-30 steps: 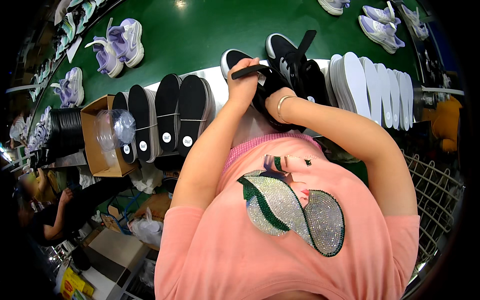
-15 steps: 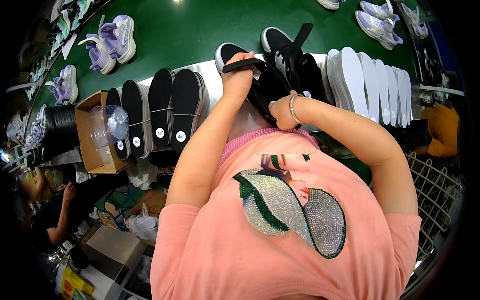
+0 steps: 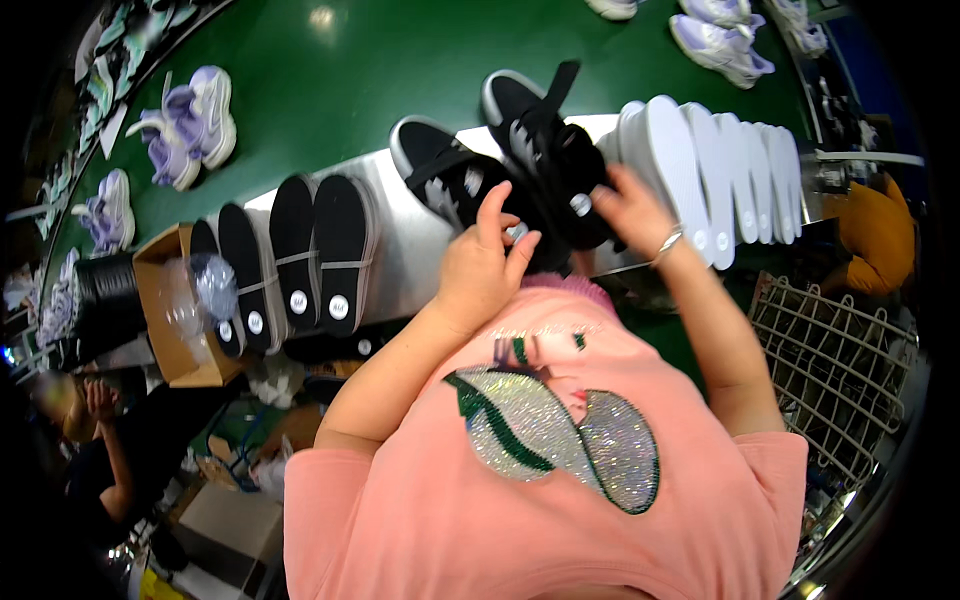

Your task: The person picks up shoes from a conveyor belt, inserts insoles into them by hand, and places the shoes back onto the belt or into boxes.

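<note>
The left hand (image 3: 478, 268), thumb and forefinger spread, has released the strap (image 3: 436, 163) of the black shoe (image 3: 462, 190) just beyond it, while the blurred right hand (image 3: 637, 215), grip unclear, has moved to the second shoe (image 3: 548, 150) at its left, suggesting work on both.

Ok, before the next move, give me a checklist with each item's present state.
1. Black shoes side by side, toes pointing away from the person: ok, left shoe and right shoe.
2. Left shoe's strap lying across it: ok.
3. Right shoe's strap lying flat: not ok, it sticks up.
4. Left hand gripping the left shoe: cannot tell.
5. Right hand gripping the right shoe: cannot tell.
6. White insoles standing in a row: ok.
</note>
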Demonstrator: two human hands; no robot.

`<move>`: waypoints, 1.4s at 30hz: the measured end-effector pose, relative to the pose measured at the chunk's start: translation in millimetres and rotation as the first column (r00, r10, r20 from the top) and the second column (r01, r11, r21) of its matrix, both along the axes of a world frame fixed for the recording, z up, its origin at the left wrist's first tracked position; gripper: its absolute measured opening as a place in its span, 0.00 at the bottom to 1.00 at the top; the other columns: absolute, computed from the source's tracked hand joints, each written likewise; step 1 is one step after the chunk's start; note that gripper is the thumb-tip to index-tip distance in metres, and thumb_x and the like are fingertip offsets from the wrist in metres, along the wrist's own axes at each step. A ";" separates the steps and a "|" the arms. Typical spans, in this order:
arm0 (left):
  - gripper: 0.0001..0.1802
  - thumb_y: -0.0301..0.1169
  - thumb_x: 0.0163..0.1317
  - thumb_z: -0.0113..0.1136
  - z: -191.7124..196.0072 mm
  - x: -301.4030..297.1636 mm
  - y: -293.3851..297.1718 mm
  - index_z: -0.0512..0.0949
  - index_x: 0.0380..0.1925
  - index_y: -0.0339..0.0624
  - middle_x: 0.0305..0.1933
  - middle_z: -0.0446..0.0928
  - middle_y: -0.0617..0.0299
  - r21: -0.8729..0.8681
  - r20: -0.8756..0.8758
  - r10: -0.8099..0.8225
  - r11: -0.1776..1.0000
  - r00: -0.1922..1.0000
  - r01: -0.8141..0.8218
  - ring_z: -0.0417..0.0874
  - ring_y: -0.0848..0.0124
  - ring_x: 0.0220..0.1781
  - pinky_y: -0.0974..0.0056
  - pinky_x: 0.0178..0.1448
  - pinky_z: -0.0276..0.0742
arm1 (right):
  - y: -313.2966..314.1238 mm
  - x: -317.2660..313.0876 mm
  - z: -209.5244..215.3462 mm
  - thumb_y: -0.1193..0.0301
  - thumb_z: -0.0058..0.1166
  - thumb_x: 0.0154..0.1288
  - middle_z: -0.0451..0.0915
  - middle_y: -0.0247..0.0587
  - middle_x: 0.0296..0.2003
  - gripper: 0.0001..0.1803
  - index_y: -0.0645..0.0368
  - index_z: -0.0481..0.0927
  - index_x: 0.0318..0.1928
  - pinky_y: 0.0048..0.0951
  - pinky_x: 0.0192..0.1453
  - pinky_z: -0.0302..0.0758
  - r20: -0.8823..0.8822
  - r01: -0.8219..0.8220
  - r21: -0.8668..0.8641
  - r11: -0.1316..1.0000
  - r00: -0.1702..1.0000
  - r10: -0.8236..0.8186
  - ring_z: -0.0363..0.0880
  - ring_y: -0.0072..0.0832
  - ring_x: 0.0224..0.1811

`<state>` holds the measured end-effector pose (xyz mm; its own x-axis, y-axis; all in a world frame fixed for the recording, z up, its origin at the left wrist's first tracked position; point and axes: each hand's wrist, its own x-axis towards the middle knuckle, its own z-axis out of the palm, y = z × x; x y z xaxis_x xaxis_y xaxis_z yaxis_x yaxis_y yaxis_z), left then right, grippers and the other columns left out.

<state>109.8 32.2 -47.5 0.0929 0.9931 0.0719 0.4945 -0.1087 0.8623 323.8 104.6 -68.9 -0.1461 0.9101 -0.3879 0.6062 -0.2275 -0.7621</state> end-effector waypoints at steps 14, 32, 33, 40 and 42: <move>0.40 0.27 0.47 0.49 -8.8 -60.8 134.6 0.43 0.60 0.39 0.16 0.72 0.53 0.200 -0.578 0.240 0.968 0.780 -0.149 0.74 0.57 0.15 0.56 0.20 0.70 | 37.3 -10.6 38.7 0.65 0.47 0.57 0.71 0.47 0.41 0.18 0.63 0.71 0.45 0.27 0.42 0.71 -0.143 -0.308 0.066 0.949 0.939 0.314 0.72 0.31 0.40; 0.22 0.33 0.45 0.55 -99.6 3.6 101.8 0.68 0.43 0.40 0.50 0.66 0.55 0.192 -0.439 0.022 0.979 0.898 0.069 0.64 0.61 0.53 0.53 0.53 0.55 | 335.4 49.0 -23.1 0.67 0.57 0.45 0.65 0.51 0.48 0.26 0.52 0.68 0.49 0.37 0.54 0.63 0.764 -0.196 0.222 0.955 0.644 -0.045 0.65 0.44 0.49; 0.22 0.33 0.45 0.55 -102.8 5.2 104.0 0.68 0.42 0.40 0.50 0.66 0.55 0.172 -0.454 0.027 0.983 0.891 0.058 0.65 0.61 0.53 0.54 0.53 0.55 | 350.7 49.5 -25.4 0.66 0.57 0.45 0.65 0.49 0.48 0.24 0.51 0.70 0.46 0.38 0.54 0.63 0.751 -0.202 0.237 0.950 0.659 -0.047 0.64 0.45 0.50; 0.20 0.33 0.44 0.54 -97.6 10.6 108.4 0.69 0.40 0.40 0.48 0.66 0.54 0.087 -0.526 -0.004 0.994 0.850 0.059 0.64 0.60 0.52 0.56 0.52 0.53 | 419.6 46.3 -34.4 0.55 0.60 0.41 0.50 0.49 0.61 0.23 0.49 0.77 0.40 0.40 0.59 0.55 0.873 -0.336 0.168 0.927 0.487 0.018 0.44 0.46 0.64; 0.20 0.33 0.44 0.54 -98.3 12.3 108.4 0.69 0.40 0.40 0.48 0.66 0.54 0.085 -0.541 0.005 0.995 0.841 0.049 0.64 0.61 0.52 0.56 0.52 0.53 | 420.8 27.1 -9.3 0.51 0.60 0.39 0.54 0.51 0.59 0.29 0.47 0.76 0.44 0.37 0.61 0.55 0.835 -0.339 -0.040 0.940 0.505 0.218 0.46 0.46 0.63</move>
